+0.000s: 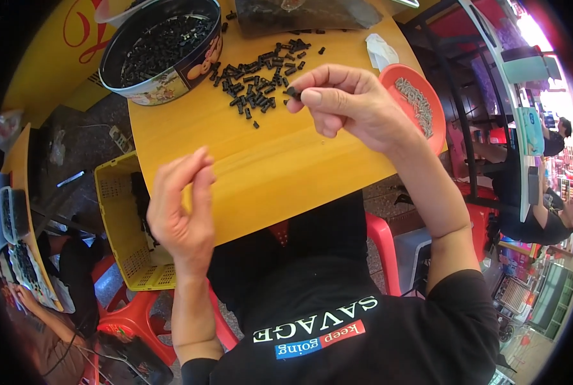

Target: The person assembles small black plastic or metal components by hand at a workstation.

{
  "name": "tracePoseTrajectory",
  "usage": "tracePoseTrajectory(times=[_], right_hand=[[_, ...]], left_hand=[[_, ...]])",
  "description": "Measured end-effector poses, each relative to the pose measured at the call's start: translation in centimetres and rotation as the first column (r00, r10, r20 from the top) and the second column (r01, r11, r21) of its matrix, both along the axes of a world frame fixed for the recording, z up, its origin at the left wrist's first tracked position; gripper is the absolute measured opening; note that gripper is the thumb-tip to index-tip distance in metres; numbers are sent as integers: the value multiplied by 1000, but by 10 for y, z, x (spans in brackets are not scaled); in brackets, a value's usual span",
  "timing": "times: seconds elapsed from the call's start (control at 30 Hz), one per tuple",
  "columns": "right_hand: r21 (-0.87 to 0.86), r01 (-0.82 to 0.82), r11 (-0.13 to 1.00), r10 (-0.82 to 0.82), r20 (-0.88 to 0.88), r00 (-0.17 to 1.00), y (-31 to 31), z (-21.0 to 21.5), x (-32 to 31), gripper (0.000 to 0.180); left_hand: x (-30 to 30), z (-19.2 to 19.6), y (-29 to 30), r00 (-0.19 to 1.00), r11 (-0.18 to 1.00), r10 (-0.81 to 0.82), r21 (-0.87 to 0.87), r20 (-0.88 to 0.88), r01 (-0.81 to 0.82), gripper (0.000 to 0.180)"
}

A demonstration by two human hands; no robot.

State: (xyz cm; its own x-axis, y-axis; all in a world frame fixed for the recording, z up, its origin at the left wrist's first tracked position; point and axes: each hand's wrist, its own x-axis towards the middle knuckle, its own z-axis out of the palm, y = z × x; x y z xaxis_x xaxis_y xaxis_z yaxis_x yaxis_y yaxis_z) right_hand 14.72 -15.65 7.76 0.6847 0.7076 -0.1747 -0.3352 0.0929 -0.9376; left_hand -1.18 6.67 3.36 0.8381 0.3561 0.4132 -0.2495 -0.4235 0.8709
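Over the table's far right part, my right hand [354,106] pinches a small black part [293,92] between thumb and fingertips. The part looks like the short black cylindrical pieces [254,80] piled loosely just left of it; its exact kind is too small to tell. My left hand [183,208] hovers at the table's near left edge, its fingers loosely bent and nothing visible between them. Right of my right hand sits a red plate [439,138] heaped with small grey metal pins or screws [415,102].
A large round tin [164,90] full of black pieces stands at the table's far left. A dark bag [305,16] lies at the far edge, near a crumpled white tissue [381,51]. Below the left edge is a yellow crate [129,240]. Another person's arm [49,314] shows at far left.
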Motion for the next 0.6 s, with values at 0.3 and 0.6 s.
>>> tracePoseTrajectory(times=[0.3, 0.6], right_hand=[[-58, 61, 996, -62, -26, 998, -11, -5, -45, 19], [-185, 47, 982, -25, 118, 993, -25, -17, -54, 15]], left_hand=[[30, 7, -59, 971, 949, -234, -205, 47, 238, 18], [19, -9, -72, 896, 774, -424, -566, -132, 282, 18]])
